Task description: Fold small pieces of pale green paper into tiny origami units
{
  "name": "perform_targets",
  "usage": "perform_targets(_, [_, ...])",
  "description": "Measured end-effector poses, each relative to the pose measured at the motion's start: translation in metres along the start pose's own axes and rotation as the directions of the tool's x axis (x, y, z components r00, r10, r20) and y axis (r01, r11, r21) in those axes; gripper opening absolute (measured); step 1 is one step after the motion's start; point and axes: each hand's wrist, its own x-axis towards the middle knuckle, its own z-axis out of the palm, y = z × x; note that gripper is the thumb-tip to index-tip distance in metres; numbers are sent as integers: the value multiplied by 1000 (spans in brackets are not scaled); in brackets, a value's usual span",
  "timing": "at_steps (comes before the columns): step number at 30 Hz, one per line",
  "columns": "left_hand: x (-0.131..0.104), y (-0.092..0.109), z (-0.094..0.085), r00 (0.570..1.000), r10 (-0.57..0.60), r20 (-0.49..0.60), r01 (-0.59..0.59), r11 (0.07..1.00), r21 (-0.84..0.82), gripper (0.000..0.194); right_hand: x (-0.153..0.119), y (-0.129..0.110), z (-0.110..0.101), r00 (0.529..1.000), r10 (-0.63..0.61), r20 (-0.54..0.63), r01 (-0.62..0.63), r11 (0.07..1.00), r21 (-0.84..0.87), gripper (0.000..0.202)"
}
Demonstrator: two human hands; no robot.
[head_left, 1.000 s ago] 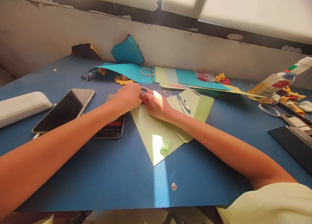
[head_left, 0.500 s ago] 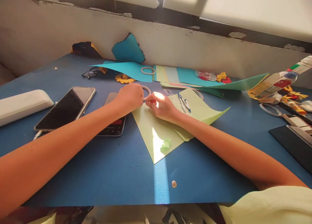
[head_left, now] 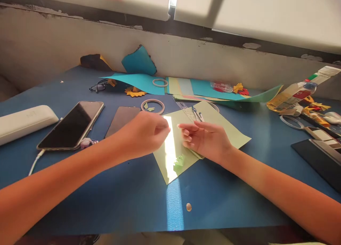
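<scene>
1. On the near side of the paper (head_left: 223, 131), the table (head_left: 138, 202) gives wide room; only a small disc (head_left: 189, 207) lies there.
2. Over the paper, the left hand (head_left: 144, 133) and right hand (head_left: 206, 140) leave a narrow gap between them.
3. To the left, the tape roll (head_left: 152, 101) and two phones (head_left: 71, 126) make obstacles.
4. Behind, coloured sheets (head_left: 207, 88) block low passage, one curling upward.
5. To the right, a table strip is free before the black case (head_left: 317, 163); the tilted bottle (head_left: 295, 94) stands farther back.

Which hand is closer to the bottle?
The right hand. It is over the green paper, to the left of the bottle. The left hand is farther left, by the paper's left edge.
</scene>
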Motion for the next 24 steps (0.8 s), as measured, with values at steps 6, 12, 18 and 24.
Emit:
perform_targets(6, [-18, 5, 22, 994, 83, -72, -88, 994, -67, 28, -9, 4, 10, 965, 204, 163, -251, 897, 364, 35])
perform_targets(12, [-19, 0, 25, 990, 122, -73, -129, 986, -105, 25, -7, 8, 5, 931, 245, 270, -344, 835, 430, 32])
perform_targets(18, [-20, 0, 27, 998, 61, -20, -63, 984, -167, 23, -6, 9, 1, 922, 251, 296, -362, 832, 420, 31])
perform_targets(24, [-21, 2, 26, 998, 59, -8, -60, 980, -189, 24, -7, 8, 1, 918, 258, 300, -365, 844, 392, 30])
